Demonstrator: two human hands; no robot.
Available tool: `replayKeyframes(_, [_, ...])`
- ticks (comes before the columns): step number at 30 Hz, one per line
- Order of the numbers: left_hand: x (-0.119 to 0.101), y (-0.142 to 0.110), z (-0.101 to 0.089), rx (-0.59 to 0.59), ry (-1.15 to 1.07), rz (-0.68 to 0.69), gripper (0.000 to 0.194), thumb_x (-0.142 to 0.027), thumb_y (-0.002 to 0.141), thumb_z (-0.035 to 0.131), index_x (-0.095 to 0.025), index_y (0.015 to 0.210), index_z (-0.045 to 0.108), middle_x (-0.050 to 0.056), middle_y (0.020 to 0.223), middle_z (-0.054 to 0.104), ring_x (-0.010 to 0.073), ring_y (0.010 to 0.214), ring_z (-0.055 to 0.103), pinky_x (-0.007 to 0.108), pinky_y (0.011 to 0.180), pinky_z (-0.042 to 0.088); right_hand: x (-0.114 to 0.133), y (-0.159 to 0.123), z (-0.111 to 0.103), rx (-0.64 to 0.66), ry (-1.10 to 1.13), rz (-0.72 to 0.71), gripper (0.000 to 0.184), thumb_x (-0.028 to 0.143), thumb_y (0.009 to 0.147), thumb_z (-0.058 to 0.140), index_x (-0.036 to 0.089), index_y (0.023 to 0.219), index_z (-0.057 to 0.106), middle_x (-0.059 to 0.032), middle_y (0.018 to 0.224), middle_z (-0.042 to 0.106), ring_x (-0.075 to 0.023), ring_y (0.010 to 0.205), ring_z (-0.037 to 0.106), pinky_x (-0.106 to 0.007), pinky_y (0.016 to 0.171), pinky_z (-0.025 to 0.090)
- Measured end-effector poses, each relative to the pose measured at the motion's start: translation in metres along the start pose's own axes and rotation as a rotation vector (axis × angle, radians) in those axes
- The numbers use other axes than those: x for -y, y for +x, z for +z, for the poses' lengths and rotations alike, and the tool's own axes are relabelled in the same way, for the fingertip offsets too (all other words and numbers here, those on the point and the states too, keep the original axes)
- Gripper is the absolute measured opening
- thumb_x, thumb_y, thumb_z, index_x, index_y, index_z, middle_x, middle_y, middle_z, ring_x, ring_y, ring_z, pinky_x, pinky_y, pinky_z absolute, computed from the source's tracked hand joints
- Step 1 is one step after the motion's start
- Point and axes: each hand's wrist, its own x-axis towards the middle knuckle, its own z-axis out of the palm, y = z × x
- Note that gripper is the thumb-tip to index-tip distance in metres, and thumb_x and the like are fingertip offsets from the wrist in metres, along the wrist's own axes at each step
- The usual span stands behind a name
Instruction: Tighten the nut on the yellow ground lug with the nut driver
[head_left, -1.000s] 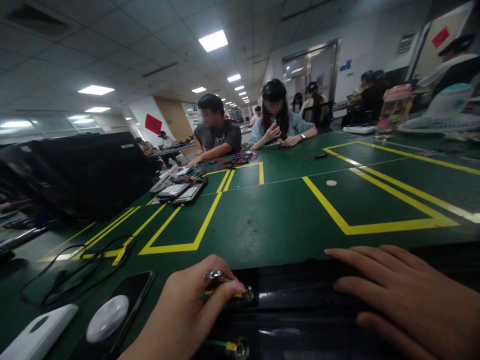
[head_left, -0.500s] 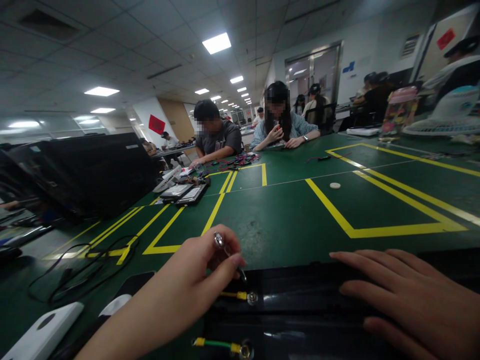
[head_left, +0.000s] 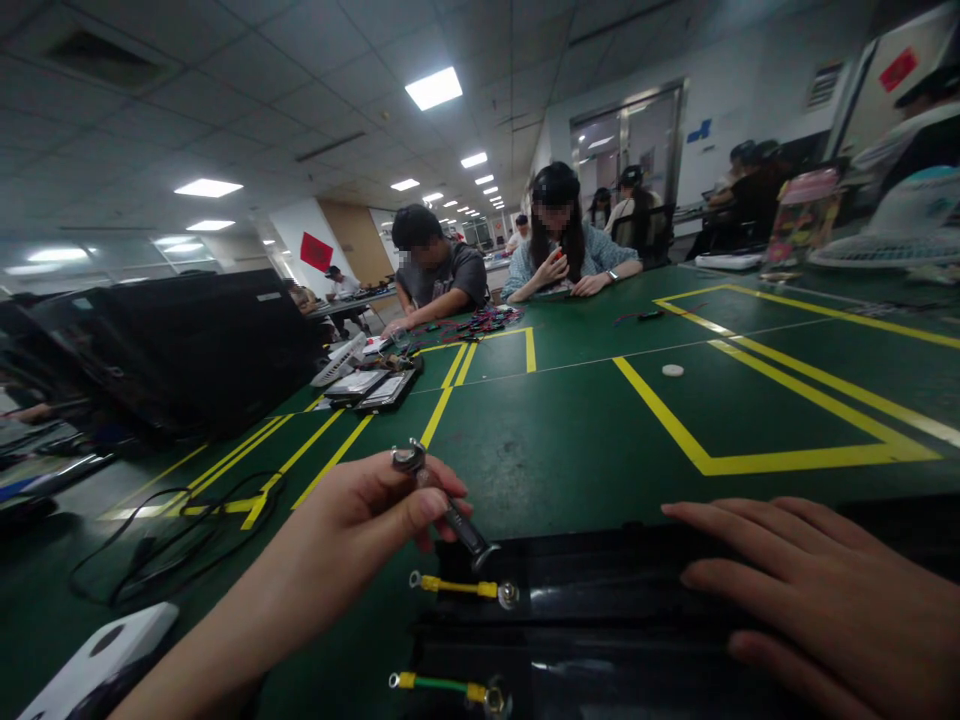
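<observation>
My left hand [head_left: 382, 515] grips a metal wrench [head_left: 459, 522] between thumb and fingers. The wrench slants, its lower end just above a bolt with a nut [head_left: 508, 596] on a long black panel [head_left: 592, 585]. From that bolt a short yellow wire [head_left: 457, 588] with ring terminals runs left. Nearer to me, a green wire [head_left: 441, 685] with yellow crimped ends is fixed at a second bolt [head_left: 495, 700]. My right hand [head_left: 817, 600] lies flat on the panel's right part, fingers spread, holding nothing.
Black cables [head_left: 180, 540] lie coiled at left beside a white device [head_left: 97, 665]. Hard drives [head_left: 386, 388] and a bundle of wires [head_left: 480, 322] sit farther back. Large black panels [head_left: 187, 350] stand at left. Two people sit across the green table [head_left: 517, 440]. A white disc [head_left: 673, 371] lies inside yellow tape.
My left hand has shifted left and turned, showing more of the wrench and uncovering the yellow wire's free end. My right hand has stayed in place.
</observation>
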Motion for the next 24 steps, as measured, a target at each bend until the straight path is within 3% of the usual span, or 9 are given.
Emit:
replayKeyframes(3, [0.004, 0.002, 0.015, -0.065, -0.07, -0.016, 0.021, -0.037, 0.102, 0.092, -0.025, 0.084, 0.09, 0.002, 0.077, 0.095, 0.023, 0.069, 0.09, 0.029, 0.068, 0.073, -0.002, -0.001, -0.001, 0.021, -0.1, -0.069, 0.042, 0.049, 0.135, 0.05, 0.051, 0.16, 0.084, 0.0038, 0.204, 0.05, -0.0519, 0.158, 0.08, -0.096, 0.107, 0.076])
replayKeyframes(7, [0.0, -0.001, 0.028, -0.043, 0.084, -0.04, 0.024, -0.044, 0.108, 0.086, -0.024, 0.097, 0.094, 0.006, 0.088, 0.097, 0.0251, 0.08, 0.092, 0.031, 0.074, 0.074, -0.001, 0.003, -0.001, 0.012, -0.138, -0.076, 0.041, 0.05, 0.134, 0.052, 0.05, 0.159, 0.084, 0.0039, 0.204, 0.05, -0.0513, 0.156, 0.081, -0.093, 0.105, 0.078])
replayKeyframes(11, [-0.009, -0.006, 0.027, 0.019, 0.112, -0.113, 0.03, -0.049, 0.108, 0.085, -0.021, 0.105, 0.094, 0.011, 0.1, 0.099, 0.0289, 0.087, 0.095, 0.037, 0.079, 0.08, 0.0, 0.004, -0.002, 0.012, -0.129, -0.081, 0.043, 0.05, 0.134, 0.051, 0.051, 0.16, 0.084, 0.0028, 0.203, 0.052, -0.0517, 0.157, 0.08, -0.093, 0.105, 0.078])
replayKeyframes(16, [-0.004, -0.013, 0.024, 0.073, 0.084, -0.101, 0.028, -0.048, 0.109, 0.084, -0.023, 0.103, 0.095, 0.011, 0.1, 0.098, 0.0303, 0.092, 0.095, 0.037, 0.082, 0.081, 0.001, 0.003, -0.003, 0.019, -0.071, -0.054, 0.044, 0.049, 0.135, 0.051, 0.056, 0.166, 0.081, 0.0066, 0.202, 0.053, -0.051, 0.159, 0.079, -0.095, 0.11, 0.075])
replayKeyframes(19, [-0.001, -0.013, 0.028, 0.12, 0.016, -0.121, 0.024, -0.046, 0.109, 0.088, -0.023, 0.105, 0.095, 0.01, 0.102, 0.097, 0.0307, 0.097, 0.097, 0.037, 0.084, 0.083, 0.005, 0.005, 0.0, -0.068, 0.066, 0.022, 0.044, 0.062, 0.132, 0.062, 0.053, 0.17, 0.082, 0.0003, 0.193, 0.066, -0.053, 0.161, 0.076, -0.089, 0.121, 0.072])
replayKeyframes(24, [0.001, -0.012, 0.029, 0.134, -0.013, -0.12, 0.021, -0.043, 0.11, 0.09, -0.023, 0.105, 0.095, 0.009, 0.102, 0.097, 0.0291, 0.097, 0.097, 0.036, 0.085, 0.084, 0.018, 0.015, 0.002, -0.181, 0.229, 0.144, 0.063, 0.085, 0.125, 0.069, 0.049, 0.176, 0.08, -0.0061, 0.181, 0.077, -0.056, 0.167, 0.07, -0.083, 0.127, 0.069])
